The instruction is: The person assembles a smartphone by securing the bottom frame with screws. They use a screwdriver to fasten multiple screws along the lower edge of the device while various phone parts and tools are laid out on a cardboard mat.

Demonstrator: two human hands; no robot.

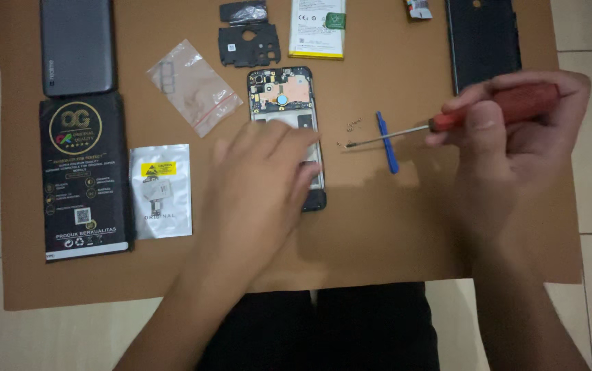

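Pressing flat with fingers spread, the left hand (pixel 265 172) pins the opened phone (pixel 286 110), long axis near-to-far, while the right hand (pixel 516 120), closed around a red-handled screwdriver (pixel 447 122), points its tip left toward loose screws (pixel 353 126) just right of the phone.

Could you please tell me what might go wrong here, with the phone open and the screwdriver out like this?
The tiny loose screws lie unguarded on the brown mat; a sweep of the right hand could scatter them. The screwdriver tip hangs near the opened phone, so a slip might scratch its exposed board. The left hand presses on the phone's lower half, which may strain it.
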